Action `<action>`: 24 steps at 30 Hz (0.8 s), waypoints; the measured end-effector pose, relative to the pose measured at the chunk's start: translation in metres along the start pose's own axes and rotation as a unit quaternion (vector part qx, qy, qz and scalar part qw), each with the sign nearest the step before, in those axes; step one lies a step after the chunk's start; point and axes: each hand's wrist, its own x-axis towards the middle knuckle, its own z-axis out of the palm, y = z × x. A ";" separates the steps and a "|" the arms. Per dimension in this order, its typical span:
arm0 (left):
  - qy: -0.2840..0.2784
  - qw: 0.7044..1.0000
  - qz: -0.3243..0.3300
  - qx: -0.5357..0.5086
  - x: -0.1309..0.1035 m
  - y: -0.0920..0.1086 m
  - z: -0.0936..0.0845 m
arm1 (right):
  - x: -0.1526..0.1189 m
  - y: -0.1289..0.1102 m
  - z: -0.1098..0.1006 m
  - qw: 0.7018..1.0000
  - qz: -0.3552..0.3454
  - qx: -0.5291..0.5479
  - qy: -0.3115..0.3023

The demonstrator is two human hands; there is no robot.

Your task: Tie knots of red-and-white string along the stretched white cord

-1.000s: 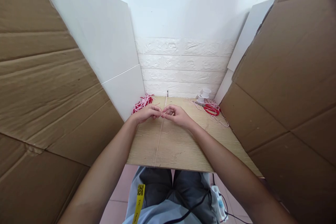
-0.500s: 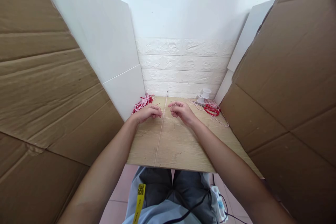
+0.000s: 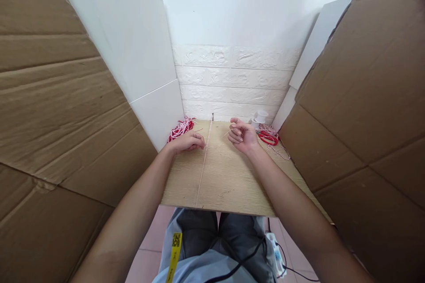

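Note:
A pale string (image 3: 202, 172) stretches from a small dark hook (image 3: 213, 116) at the wall foot to the front edge of the wooden board. My left hand (image 3: 188, 142) is closed in a pinch against this string, left of it; its fingertips hide the exact hold. A short thread end sticks up behind that hand. To the right of the string, my right hand (image 3: 244, 137) is raised with curled fingers around a thin thread (image 3: 226, 133), which trails left toward the string. Where this thread meets the string is too fine to make out.
Red and white yarn (image 3: 181, 129) is heaped at the board's back left. At the back right lie red-handled scissors (image 3: 268, 138), white spools (image 3: 261, 116) and loose pink cord (image 3: 281, 154). Cardboard walls (image 3: 372, 110) flank both sides. A power strip (image 3: 276, 254) is on the floor.
My right hand has moved right, away from the string, and turned palm more upward, drawing the thin thread out. My left hand has stayed almost in place.

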 end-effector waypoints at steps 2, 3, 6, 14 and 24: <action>-0.005 1.000 0.004 0.004 -0.001 0.000 0.000 | 0.000 0.000 0.000 1.000 0.006 -0.026 -0.008; -0.007 1.000 0.006 0.008 -0.002 0.001 0.000 | 0.001 0.001 0.000 0.999 0.010 -0.045 -0.010; -0.015 1.000 0.002 0.024 -0.004 0.003 0.002 | 0.005 0.010 0.000 0.990 0.014 -0.138 0.017; -0.052 0.998 -0.018 0.032 -0.007 0.007 0.004 | 0.012 0.048 -0.009 0.857 -0.100 -0.506 -0.014; -0.115 0.993 -0.031 0.023 -0.007 0.004 0.004 | 0.011 0.043 -0.007 0.838 -0.034 -0.544 0.002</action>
